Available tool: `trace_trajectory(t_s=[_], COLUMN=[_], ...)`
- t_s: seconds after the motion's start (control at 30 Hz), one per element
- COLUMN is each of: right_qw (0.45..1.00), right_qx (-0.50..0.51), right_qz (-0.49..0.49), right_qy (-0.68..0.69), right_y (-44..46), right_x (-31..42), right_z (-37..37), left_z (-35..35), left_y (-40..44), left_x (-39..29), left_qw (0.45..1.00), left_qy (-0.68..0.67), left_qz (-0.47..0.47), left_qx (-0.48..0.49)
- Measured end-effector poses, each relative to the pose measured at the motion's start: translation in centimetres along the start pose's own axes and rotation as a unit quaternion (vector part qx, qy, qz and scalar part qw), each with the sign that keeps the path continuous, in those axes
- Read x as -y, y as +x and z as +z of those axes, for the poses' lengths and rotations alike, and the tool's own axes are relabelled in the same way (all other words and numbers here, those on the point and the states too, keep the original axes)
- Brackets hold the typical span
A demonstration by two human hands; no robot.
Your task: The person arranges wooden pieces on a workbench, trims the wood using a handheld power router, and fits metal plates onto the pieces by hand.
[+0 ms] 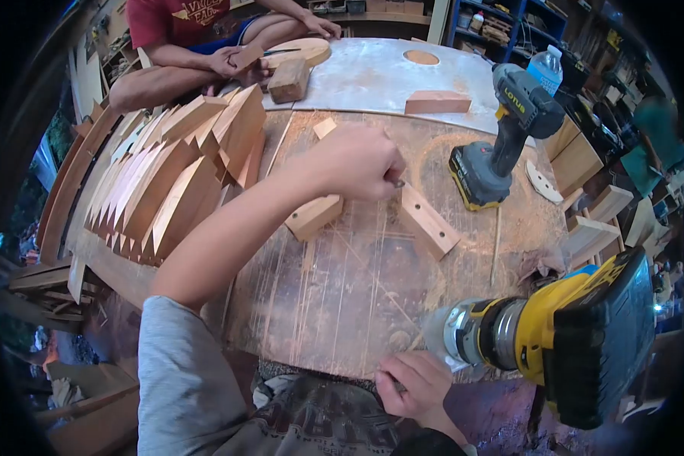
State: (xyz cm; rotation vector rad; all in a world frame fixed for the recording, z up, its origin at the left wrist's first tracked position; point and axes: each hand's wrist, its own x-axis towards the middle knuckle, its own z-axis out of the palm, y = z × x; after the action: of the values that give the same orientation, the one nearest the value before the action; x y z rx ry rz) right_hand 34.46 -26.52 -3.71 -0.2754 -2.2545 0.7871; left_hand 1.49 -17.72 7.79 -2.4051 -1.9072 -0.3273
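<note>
The left hand (365,163) has its fingers curled together, apparently clamped on a small dark piece (399,183). Just right of them, a narrow pale-brown wooden block (431,222) with dark holes lies on the scratched brown wooden desk (319,304); likely light and stiff, best held by its long sides. The right hand (414,384) curls its fingers near a yellow-and-black power tool (536,334); I cannot tell whether they grip anything

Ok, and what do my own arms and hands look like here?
Your left hand is bare, with no glove or ring visible. The left sleeve is light grey and short, ending near the elbow. Your right hand is gloveless too; what covers that arm higher up is hard to make out.
</note>
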Motion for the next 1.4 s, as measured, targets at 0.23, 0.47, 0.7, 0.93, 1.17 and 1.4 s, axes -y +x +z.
trace_trajectory(t_s=[0.23,0.47,0.7,0.93,1.17,1.4], right_qw=[0.998,0.997,0.996,0.998,0.997,0.995], right_qx=[-0.059,-0.068,-0.091,-0.059,-0.079,-0.093], right_qz=[-0.015,-0.011,-0.011,-0.012,-0.007,0.017], right_qy=[-0.003,-0.026,-0.007,0.017,-0.023,-0.041], right_y=[0.6,0.6,0.4,0.2,-0.2,0.3], right_x=[0.3,0.5,0.2,-0.1,-0.2,0.8], right_z=[0.3,0.4,0.5,0.5,0.6,1.1], left_z=[-0.5,3.5,3.6,-1.0,0.7,-3.5], left_y=[-6.2,-2.8,-3.7,-3.8,-3.6,-5.5], left_x=[-3.4,9.1,9.1,10.5,10.6,3.2], left_qw=[0.971,0.959,0.976,0.977,0.974,0.988], left_qy=[-0.151,0.253,0.196,0.029,0.069,0.020], left_qz=[-0.014,0.024,-0.020,-0.213,-0.209,-0.083], left_qx=[0.185,-0.125,-0.091,0.006,0.057,-0.132])
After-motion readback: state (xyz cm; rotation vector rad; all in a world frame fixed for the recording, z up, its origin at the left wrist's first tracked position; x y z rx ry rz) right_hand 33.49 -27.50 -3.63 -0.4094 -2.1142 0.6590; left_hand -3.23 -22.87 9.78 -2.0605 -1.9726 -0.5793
